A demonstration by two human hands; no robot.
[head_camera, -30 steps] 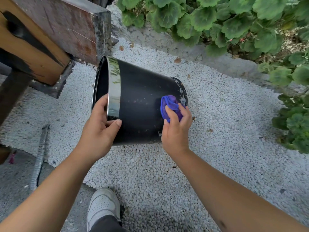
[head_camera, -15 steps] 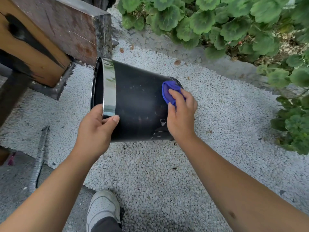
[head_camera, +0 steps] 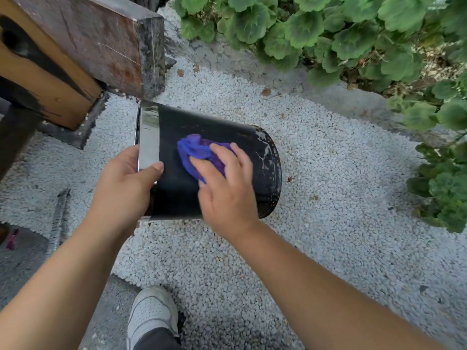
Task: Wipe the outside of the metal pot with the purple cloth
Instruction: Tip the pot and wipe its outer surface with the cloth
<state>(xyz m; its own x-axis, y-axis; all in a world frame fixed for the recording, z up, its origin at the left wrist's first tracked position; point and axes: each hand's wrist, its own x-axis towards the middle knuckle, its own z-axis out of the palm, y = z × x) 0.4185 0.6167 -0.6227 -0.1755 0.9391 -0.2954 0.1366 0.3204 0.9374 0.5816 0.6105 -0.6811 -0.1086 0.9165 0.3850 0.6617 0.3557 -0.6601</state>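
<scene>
Half done at a guess: your left hand (head_camera: 123, 183) grips the pot (head_camera: 227, 170) by its rim over the gravel (head_camera: 328, 198), right hand (head_camera: 225, 188) pressing the cloth (head_camera: 194, 150) mid-wall, scuffed base edge left.

Both bare forearms reach forward. The left hand (head_camera: 123, 188) curls in a grip, thumb laid flat on top; the right hand (head_camera: 227, 188) presses down, fingers spread.

Purple cloth (head_camera: 199, 154) now mid-wall, pot (head_camera: 227, 137) prob. rotated.
</scene>
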